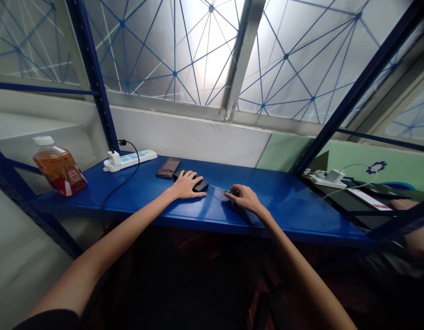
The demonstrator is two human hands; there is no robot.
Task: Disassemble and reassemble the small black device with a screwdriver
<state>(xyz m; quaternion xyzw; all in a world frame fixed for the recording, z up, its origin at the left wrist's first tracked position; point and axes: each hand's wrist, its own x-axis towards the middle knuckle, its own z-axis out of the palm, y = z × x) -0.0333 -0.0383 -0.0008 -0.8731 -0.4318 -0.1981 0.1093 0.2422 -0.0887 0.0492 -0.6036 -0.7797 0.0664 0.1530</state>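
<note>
A small black rectangular box lies on the blue tabletop. My left hand rests over it and holds it down, the fingers on its far side and the thumb along its near side. Much of the box is hidden under the palm. My right hand is closed around the handle of a screwdriver with a green band. Its thin metal shaft points left, with the tip at or close to the right end of the box; whether they touch I cannot tell.
Behind my left hand lies a dark phone. A white power strip with a plugged-in black cable sits at the back left. A drink bottle stands at the left end. Blue posts flank the table; another person's hand is at far right.
</note>
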